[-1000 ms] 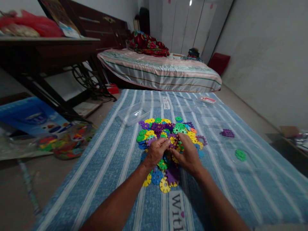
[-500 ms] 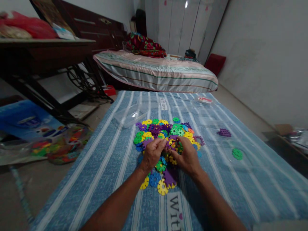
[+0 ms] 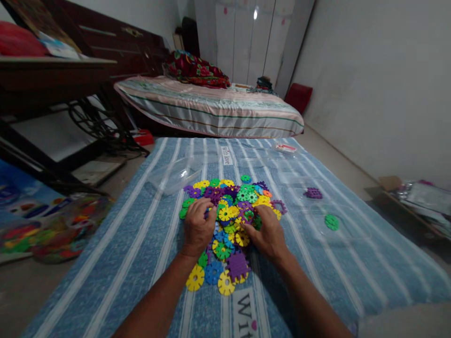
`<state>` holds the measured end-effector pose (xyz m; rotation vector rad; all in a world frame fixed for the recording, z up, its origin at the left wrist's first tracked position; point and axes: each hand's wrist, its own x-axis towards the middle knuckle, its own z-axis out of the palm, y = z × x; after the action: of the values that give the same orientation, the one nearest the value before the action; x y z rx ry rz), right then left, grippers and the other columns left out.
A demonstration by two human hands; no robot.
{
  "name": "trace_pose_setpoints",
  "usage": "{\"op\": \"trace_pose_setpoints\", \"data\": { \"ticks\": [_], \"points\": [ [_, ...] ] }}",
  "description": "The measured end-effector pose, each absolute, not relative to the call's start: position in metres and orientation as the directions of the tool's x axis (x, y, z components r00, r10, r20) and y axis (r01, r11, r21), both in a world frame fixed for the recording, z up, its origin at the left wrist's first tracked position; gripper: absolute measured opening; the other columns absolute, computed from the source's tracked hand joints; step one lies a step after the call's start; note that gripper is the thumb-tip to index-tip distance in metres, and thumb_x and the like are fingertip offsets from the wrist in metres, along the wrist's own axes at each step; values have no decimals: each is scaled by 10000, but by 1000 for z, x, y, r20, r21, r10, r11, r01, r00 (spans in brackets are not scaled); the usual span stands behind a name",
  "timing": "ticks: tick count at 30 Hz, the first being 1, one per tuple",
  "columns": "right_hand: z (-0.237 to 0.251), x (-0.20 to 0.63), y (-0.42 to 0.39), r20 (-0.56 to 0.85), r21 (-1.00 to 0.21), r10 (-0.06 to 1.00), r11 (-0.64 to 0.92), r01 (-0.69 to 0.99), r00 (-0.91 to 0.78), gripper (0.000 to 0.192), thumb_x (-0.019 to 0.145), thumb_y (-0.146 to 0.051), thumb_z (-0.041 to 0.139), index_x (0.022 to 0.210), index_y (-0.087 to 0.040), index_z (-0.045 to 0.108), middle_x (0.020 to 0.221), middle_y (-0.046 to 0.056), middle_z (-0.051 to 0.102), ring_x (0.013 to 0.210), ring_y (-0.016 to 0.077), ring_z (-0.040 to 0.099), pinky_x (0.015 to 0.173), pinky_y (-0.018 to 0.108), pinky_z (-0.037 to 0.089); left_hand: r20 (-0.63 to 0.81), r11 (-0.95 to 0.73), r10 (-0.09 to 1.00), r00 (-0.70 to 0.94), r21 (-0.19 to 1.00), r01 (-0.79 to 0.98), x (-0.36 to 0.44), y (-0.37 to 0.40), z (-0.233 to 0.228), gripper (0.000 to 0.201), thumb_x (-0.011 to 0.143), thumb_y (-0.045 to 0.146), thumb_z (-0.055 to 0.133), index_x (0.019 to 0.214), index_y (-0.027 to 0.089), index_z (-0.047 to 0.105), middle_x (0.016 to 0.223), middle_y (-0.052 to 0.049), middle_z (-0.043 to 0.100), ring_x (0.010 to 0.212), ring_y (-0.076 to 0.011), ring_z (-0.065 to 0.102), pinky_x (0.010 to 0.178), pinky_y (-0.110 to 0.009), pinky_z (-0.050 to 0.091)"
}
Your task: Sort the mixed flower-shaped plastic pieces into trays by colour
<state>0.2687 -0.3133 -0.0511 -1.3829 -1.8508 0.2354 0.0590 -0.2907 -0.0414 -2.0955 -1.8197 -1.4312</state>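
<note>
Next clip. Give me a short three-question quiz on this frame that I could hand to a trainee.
1. True or false: both hands rest on the pile of plastic discs.
2. Which loose piece lies farthest to the person's right on the striped cloth? A) green disc B) yellow disc C) blue disc
3. What clear object sits just beyond the pile, on its left side?

Key:
1. True: the left hand and the right hand both lie on it, fingers among the pieces.
2. A: the green disc lies alone, past the purple piece.
3. A clear plastic container.
</note>
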Motion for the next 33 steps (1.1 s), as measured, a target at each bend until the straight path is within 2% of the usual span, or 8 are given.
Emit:
{"op": "trace_pose_setpoints", "data": {
  "ticks": [4,8,13,19,21,26,28,33],
  "points": [
    [-54,270,-312,477,-562,877,361,744,-66,405,782,-356,698,1115,-182,550,1116,121,606,1047,284,561,894,424,484,602,-218,795,-73,396,892,53,-285,-55,202,853,324,501,892,189,646,1107,-131,686,1126,-294,583,1007,-477,428],
    [-51,271,-311,456,-554,888,333,763,-56,373,794,-361,682,1095,-182,555,1066,106,617,994,275,574,854,405,490,582,-182,812,-39,316,931,49,-284,-62,218,850,329,502,932,185,644,1106,-131,690,1122,-302,587,982,-462,427],
    [-43,284,-301,454,-529,890,308,791,-43,349,805,-332,647,1106,-178,560,1066,102,610,992,269,575,834,390,495,597,-218,802,13,273,937,44,-281,-64,223,862,360,488,929,198,627,1059,-112,704,1064,-283,612,944,-428,433],
    [-28,342,-267,562,-417,827,267,869,16,371,814,-366,610,1134,-182,565,1025,101,611,956,278,571,806,391,482,617,-235,785,42,234,943,44,-281,-62,236,875,360,468,929,191,624,1030,-117,709,1034,-287,620,912,-427,437],
    [-20,366,-256,584,-370,810,196,908,63,395,813,-364,606,1155,-172,558,1025,116,606,963,293,561,809,398,470,611,-236,790,50,228,945,44,-282,-61,242,879,361,466,936,189,626,1034,-117,709,1038,-289,620,911,-429,437],
    [-11,400,-247,581,-318,765,-99,943,277,507,813,-355,606,1242,-102,512,1045,181,585,954,335,547,769,418,459,600,-240,797,67,212,947,44,-282,-60,255,872,356,465,943,186,643,1055,-119,710,1052,-297,614,919,-445,432],
    [-18,396,-252,596,-310,768,-51,949,236,453,826,-343,581,1210,-105,541,1049,181,591,966,333,550,793,426,466,600,-240,797,64,217,946,44,-282,-61,261,868,356,463,941,187,648,1058,-121,710,1055,-299,611,920,-450,431],
    [-48,359,-276,616,-366,787,250,896,32,241,883,-317,491,1011,-167,630,1001,126,630,938,273,586,827,400,490,591,-245,804,65,231,942,45,-283,-61,261,868,341,464,952,183,653,1068,-119,706,1061,-290,607,936,-445,427]
  ]
}}
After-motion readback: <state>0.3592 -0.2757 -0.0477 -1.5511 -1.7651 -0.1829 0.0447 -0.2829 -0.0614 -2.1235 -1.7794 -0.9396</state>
